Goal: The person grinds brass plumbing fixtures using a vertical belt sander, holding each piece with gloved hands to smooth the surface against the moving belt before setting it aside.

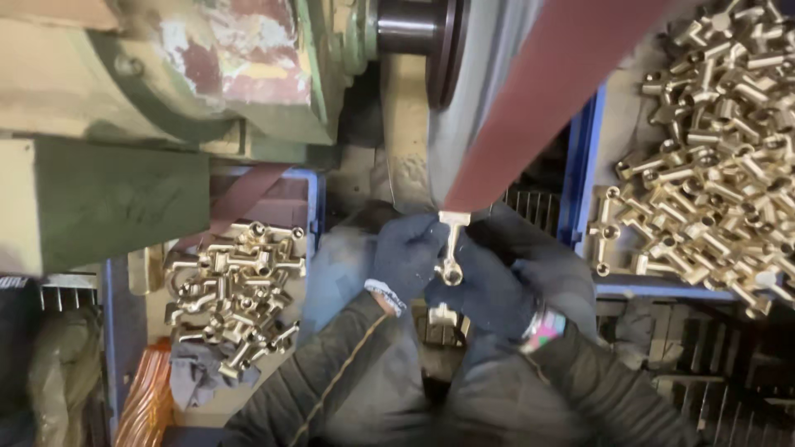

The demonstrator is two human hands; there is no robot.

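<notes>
Two gloved hands meet at the centre of the view, under a big green machine (166,91) with worn, flaking paint that fills the upper left. From its dark wheel (447,41) a red-brown belt (530,108) slants down from the upper right to a point just above the hands.

To the right, a blue-edged tray (584,157) holds a large heap of brass fittings (712,149), piled loosely and well apart from the hands. To the left a smaller heap of fittings (236,290) lies in another blue tray (313,207), with a grey rag (195,372) at its near edge and something orange (145,406) beside it.

The left hand (406,257) and right hand (489,285), both in dark gloves, are clenched together on one brass T-fitting (451,244). Its long axis stands nearly upright, the crossbar at the top touching or just short of the belt's lower end; which of the two cannot be told. The round open end points down between the palms. Both hands sit about equally close, the left grip on the stem's left side, the right grip lower and on the right. A second small brass piece (443,314) shows just below the wrists.
</notes>
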